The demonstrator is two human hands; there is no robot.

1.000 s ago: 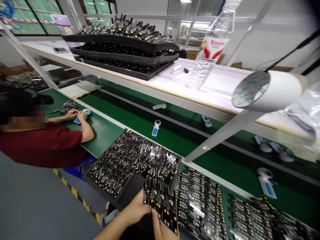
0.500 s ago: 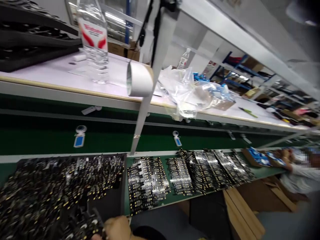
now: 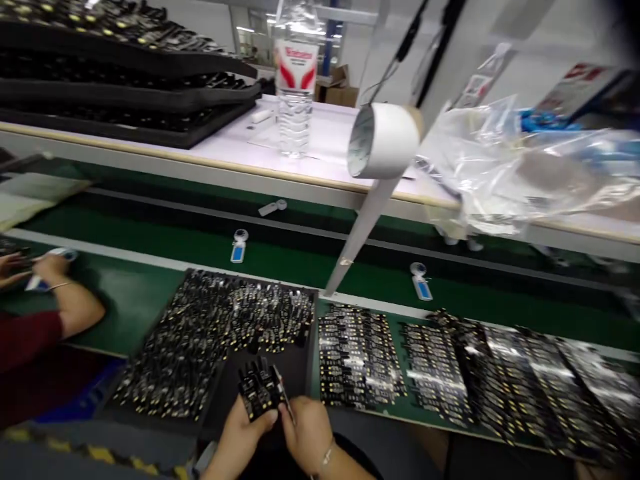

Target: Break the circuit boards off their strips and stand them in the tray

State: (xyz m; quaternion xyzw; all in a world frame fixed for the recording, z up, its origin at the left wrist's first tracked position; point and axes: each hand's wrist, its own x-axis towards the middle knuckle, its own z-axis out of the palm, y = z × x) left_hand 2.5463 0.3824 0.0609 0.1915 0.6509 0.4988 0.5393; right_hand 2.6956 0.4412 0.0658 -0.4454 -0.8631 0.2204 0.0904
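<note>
Small black circuit boards (image 3: 257, 390), bunched in a stack with yellow dots along one end, are gripped in my left hand (image 3: 239, 430). My right hand (image 3: 309, 427) pinches a thin circuit board (image 3: 283, 392) seen nearly edge-on, against the right side of the stack. Both hands are close together over the front of a dark foam tray (image 3: 290, 370). Dense rows of similar boards (image 3: 175, 353) cover the tray's left and back.
To the right, rows of boards (image 3: 355, 357) lie on the green bench (image 3: 120, 303). A co-worker's hand (image 3: 53, 268) works at the left. Above, a shelf carries stacked trays (image 3: 125, 93), a water bottle (image 3: 296, 87) and plastic bags (image 3: 525, 167); a white roll (image 3: 385, 141) sits by the slanted post (image 3: 363, 233).
The view has swung left, bringing the co-worker's arms into sight. My hands, mostly out of frame before, now show together with the bunch of boards between them.
</note>
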